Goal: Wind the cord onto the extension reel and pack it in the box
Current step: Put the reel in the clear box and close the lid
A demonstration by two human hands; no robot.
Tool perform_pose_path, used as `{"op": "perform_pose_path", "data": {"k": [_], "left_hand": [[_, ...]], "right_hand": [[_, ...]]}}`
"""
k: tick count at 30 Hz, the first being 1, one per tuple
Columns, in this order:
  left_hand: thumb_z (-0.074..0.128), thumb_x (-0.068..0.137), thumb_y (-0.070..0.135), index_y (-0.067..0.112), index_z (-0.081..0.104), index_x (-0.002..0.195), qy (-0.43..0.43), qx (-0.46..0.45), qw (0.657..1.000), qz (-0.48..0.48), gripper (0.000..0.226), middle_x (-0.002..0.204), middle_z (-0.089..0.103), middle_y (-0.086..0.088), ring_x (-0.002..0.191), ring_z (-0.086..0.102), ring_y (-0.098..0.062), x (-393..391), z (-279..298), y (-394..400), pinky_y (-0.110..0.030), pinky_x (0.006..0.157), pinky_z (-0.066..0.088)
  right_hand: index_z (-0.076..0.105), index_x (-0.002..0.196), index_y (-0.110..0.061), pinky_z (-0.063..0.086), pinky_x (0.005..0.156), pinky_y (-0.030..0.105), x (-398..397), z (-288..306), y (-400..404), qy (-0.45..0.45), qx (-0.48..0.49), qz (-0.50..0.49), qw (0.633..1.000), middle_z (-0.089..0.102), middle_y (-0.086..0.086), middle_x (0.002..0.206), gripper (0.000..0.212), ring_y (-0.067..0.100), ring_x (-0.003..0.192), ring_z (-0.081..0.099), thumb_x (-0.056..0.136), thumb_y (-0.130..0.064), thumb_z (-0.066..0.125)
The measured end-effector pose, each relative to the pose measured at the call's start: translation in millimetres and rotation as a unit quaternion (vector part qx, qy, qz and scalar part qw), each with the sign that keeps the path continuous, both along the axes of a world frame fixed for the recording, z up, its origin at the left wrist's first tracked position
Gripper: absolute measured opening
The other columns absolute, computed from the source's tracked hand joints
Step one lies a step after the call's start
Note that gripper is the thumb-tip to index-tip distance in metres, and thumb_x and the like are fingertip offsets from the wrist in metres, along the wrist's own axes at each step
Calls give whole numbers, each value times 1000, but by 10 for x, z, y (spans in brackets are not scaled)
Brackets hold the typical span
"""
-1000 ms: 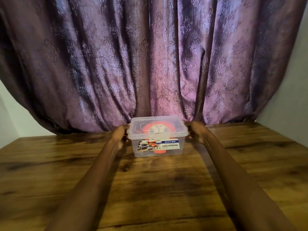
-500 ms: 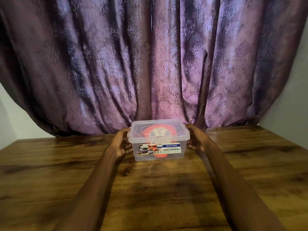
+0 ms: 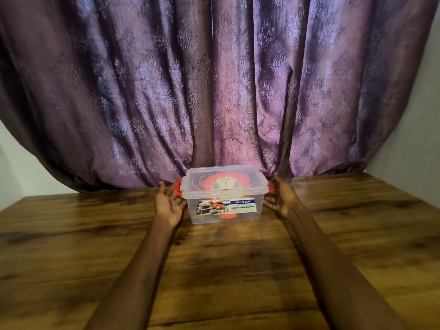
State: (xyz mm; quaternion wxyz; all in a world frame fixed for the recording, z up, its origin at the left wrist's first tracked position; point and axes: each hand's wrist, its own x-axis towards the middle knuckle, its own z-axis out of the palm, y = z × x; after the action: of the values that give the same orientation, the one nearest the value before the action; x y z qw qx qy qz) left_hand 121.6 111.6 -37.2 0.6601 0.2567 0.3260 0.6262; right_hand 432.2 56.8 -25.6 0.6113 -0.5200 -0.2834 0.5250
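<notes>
A clear plastic box (image 3: 252, 210) with a "MULTI-BOX" label stands at the far middle of the wooden table, its clear lid on and red clips at both ends. The orange extension reel (image 3: 227, 184) shows through the lid and walls, lying inside. My left hand (image 3: 169, 204) is just left of the box, palm turned up, fingers relaxed, a little apart from the left clip. My right hand (image 3: 281, 197) is just right of the box, fingers spread and relaxed, holding nothing.
The wooden table (image 3: 214, 270) stretches toward me between my forearms. A purple patterned curtain (image 3: 214, 91) hangs right behind the box. Pale walls (image 3: 409, 151) close in at both sides.
Both hands have come off the box's end clips and drawn back toward me, opening beside the box. The box has stayed in place.
</notes>
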Motion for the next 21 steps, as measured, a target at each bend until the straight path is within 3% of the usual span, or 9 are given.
{"op": "perform_pose_path", "data": {"k": [2,5,6,8,10,12,15,18,21], "left_hand": [[36,101,50,18,59,128,6,30,1000,5,48,112,68,-1,96,63,-18,61,16,-54,-38,97,46],[46,98,50,18,67,114,45,67,997,0,41,100,70,-2,90,65,-18,201,13,-168,-35,85,54],[50,96,49,14,68,114,65,90,994,-19,43,105,72,-7,97,67,-24,252,26,-232,-39,88,55],[57,94,39,9,60,130,89,136,986,-38,47,127,65,-19,117,61,-36,334,13,-281,-49,103,49],[59,93,18,21,61,125,105,154,982,-8,33,129,64,-16,115,61,-36,351,8,-290,-50,104,47],[57,89,11,27,64,111,140,165,976,4,28,115,69,-12,102,63,-32,328,14,-299,-48,96,50],[57,79,17,29,65,108,184,175,967,-2,32,108,72,-8,96,66,-29,277,20,-322,-46,90,54],[54,79,17,37,61,118,222,181,958,0,45,125,67,-10,110,64,-35,258,76,-340,-55,98,52],[47,83,10,51,62,109,248,198,948,-11,51,129,65,-10,117,61,-39,262,144,-344,-58,100,49]], "right_hand": [[67,115,-20,50,67,28,-20,-13,10,32,38,-29,998,68,-2,90,47,15,76,61,97,-57,44],[67,127,-21,45,58,25,-122,-44,-10,49,82,-26,995,69,-9,76,51,9,64,61,96,-56,47],[67,128,-22,47,60,26,-173,-55,-22,48,88,-16,995,71,-8,74,51,11,64,64,94,-56,51],[66,129,-19,54,85,39,-289,-72,-45,57,112,16,992,77,5,100,49,26,92,70,91,-49,59],[60,135,-17,48,103,52,-372,-91,-37,99,160,34,982,67,15,127,44,37,116,62,93,-30,62],[58,135,-18,50,99,53,-415,-86,-33,106,177,20,978,69,15,123,44,38,109,64,91,-16,61],[62,124,-3,50,85,56,-408,-77,-63,59,140,11,988,68,23,108,40,40,90,62,86,-15,56],[59,129,-5,44,95,66,-399,-38,-91,42,152,6,988,64,25,117,43,45,101,59,87,-9,52],[48,145,-10,42,107,58,-443,79,-100,11,176,-23,984,54,17,142,57,40,124,54,90,4,46]]}}
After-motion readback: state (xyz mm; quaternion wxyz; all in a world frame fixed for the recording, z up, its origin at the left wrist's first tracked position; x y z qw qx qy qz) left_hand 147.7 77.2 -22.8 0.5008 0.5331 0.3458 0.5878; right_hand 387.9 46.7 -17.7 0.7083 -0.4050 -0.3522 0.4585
